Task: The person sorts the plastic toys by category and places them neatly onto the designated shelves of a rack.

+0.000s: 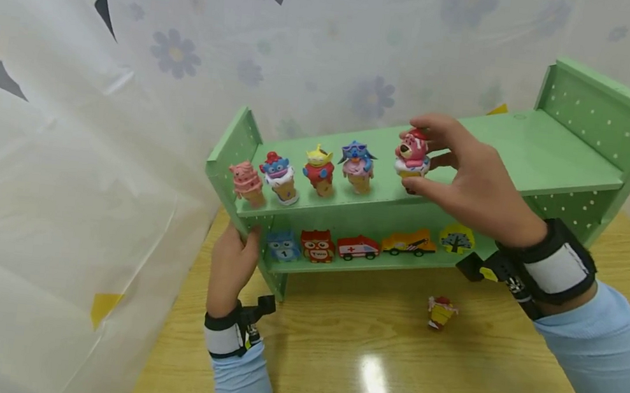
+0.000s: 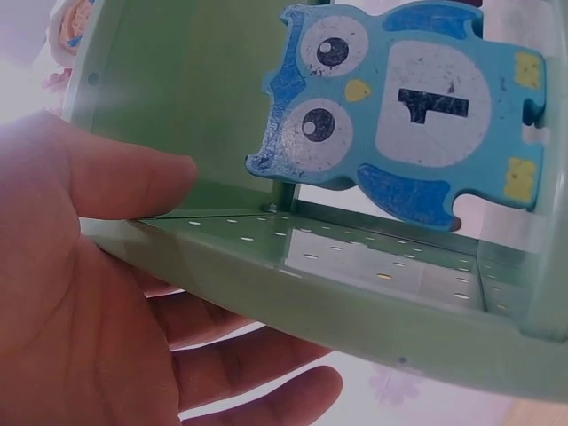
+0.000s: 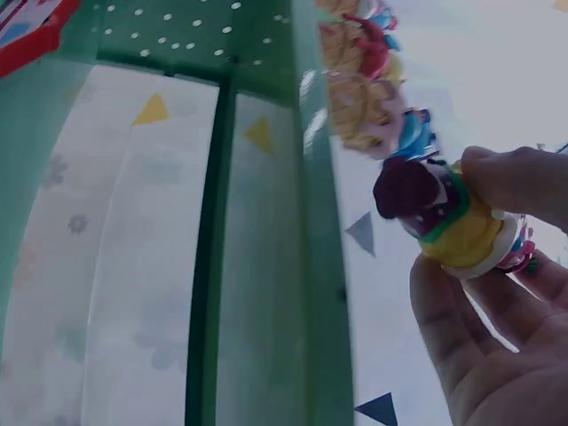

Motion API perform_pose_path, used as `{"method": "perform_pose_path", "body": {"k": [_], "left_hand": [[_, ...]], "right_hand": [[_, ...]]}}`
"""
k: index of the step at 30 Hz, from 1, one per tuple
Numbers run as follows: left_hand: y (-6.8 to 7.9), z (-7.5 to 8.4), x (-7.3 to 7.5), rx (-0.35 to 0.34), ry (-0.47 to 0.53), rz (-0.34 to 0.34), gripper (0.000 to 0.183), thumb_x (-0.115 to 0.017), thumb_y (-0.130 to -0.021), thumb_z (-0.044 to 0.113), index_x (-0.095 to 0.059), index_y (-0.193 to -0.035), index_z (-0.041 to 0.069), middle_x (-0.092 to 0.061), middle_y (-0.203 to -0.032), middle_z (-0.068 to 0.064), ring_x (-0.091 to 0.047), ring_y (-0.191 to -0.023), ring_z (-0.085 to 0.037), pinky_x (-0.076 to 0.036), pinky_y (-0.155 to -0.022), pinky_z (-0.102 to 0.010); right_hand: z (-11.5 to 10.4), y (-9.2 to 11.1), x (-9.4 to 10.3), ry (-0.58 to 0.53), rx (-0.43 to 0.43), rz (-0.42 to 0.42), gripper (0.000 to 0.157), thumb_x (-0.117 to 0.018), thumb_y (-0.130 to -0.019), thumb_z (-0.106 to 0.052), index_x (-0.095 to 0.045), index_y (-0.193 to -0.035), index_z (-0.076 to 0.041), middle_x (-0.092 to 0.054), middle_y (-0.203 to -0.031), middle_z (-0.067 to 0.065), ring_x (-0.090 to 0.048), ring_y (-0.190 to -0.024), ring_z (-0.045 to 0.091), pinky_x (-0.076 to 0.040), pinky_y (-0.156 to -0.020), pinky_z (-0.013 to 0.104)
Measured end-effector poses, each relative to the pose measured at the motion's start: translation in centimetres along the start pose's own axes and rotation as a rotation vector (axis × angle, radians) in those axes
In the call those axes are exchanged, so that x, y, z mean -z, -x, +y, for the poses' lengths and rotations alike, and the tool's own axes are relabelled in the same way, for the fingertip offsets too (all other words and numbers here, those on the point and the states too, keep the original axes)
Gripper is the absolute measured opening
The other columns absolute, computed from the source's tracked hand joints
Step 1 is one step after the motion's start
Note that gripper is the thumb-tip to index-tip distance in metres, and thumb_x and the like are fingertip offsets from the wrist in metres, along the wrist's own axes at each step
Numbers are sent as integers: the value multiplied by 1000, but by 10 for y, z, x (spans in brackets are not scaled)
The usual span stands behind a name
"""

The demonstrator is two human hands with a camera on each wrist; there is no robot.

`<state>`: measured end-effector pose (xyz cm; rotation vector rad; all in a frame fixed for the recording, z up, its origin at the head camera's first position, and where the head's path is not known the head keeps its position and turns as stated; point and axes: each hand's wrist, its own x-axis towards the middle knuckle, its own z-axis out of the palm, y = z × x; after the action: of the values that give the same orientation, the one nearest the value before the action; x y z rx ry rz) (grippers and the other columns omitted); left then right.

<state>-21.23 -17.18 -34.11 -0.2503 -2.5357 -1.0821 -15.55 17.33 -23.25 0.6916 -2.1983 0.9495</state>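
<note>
My right hand (image 1: 469, 177) holds a pink bear ice-cream figurine (image 1: 413, 149) between thumb and fingers at the front of the upper board of a green shelf (image 1: 562, 146). In the right wrist view its yellow cup and dark base (image 3: 410, 191) tilt toward the camera. Left of it on that board stand several ice-cream figurines, the nearest one blue with sunglasses (image 1: 358, 168). My left hand (image 1: 234, 265) grips the shelf's left side panel, with the thumb (image 2: 133, 182) on the inner side and the fingers behind. Nearest that thumb is a blue owl block (image 2: 435, 102) marked 1.
On the lower board stand a red owl block (image 1: 318, 246), a toy ambulance (image 1: 358, 248), an orange tow truck (image 1: 409, 242) and a tree piece (image 1: 457, 238). Another figurine (image 1: 441, 313) lies on the wooden table (image 1: 329, 332) in front. A patterned sheet (image 1: 185, 112) hangs behind.
</note>
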Motion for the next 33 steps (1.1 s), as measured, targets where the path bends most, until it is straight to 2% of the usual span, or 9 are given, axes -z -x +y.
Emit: {"method": "perform_pose_path", "body": {"k": [3, 6, 8, 14, 18, 25, 29, 31, 33], "left_hand": [[1, 0, 0, 4, 6, 0, 23, -48, -98, 30, -54, -107, 10, -55, -87, -12, -52, -80, -28, -42, -69, -41], [1, 0, -1, 3, 11, -2, 23, -48, -98, 30, -54, -108, 10, -55, -88, -12, -52, -81, -28, -42, -70, -41], [1, 0, -1, 1, 12, -5, 24, -48, -98, 31, -54, -109, 10, -55, -88, -12, -52, -81, -28, -42, -70, -41], [1, 0, -1, 0, 13, -6, 24, -47, -99, 31, -54, -109, 10, -52, -83, -11, -51, -78, -28, -40, -67, -39], [2, 0, -1, 3, 14, -10, 26, -47, -99, 31, -53, -112, 10, -53, -86, -11, -51, -79, -28, -40, -67, -39], [2, -2, -2, 10, 3, -9, 25, -47, -99, 31, -53, -110, 10, -53, -85, -11, -52, -78, -28, -41, -66, -39], [1, -1, -2, 10, 8, 0, 22, -47, -99, 30, -53, -105, 10, -50, -82, -11, -51, -76, -28, -39, -65, -38], [0, 0, -2, 14, 9, 1, 21, -48, -99, 30, -52, -104, 10, -49, -81, -11, -51, -76, -27, -39, -64, -38], [0, 0, -2, 19, 9, -2, 21, -48, -99, 30, -52, -105, 11, -49, -81, -10, -51, -76, -27, -39, -64, -38]], "right_hand": [[7, -4, -4, -25, 19, -37, 70, -74, -76, 4, -41, -137, -5, -57, -120, 15, -61, -102, 26, -50, -90, 25], [13, -6, -7, -38, 46, -59, 68, -72, -77, 8, -39, -136, -2, -56, -119, 19, -61, -105, 31, -51, -89, 37], [16, -6, -7, -34, 53, -76, 68, -70, -78, 10, -38, -137, -2, -57, -118, 21, -61, -106, 33, -50, -89, 42], [24, -2, -10, 2, 43, -115, 73, -66, -80, 10, -32, -142, -6, -58, -120, 23, -62, -103, 36, -51, -86, 48], [27, 0, -13, 17, 57, -114, 70, -64, -81, 10, -35, -143, -8, -57, -121, 21, -62, -103, 37, -51, -85, 49], [22, 5, -6, 78, 106, -110, 69, -67, -79, 7, -41, -141, -8, -47, -135, 19, -49, -117, 32, -46, -89, 52], [11, 10, 6, 146, 97, -44, 70, -69, -78, 4, -42, -141, -10, -42, -141, 20, -41, -127, 35, -38, -96, 57], [4, 16, 12, 178, 110, 34, 66, -69, -77, 2, -46, -138, -7, -44, -138, 22, -40, -126, 39, -33, -99, 59], [-2, 26, 15, 192, 146, 150, 54, -67, -78, -2, -54, -130, -2, -51, -131, 24, -43, -121, 41, -32, -100, 55]]}}
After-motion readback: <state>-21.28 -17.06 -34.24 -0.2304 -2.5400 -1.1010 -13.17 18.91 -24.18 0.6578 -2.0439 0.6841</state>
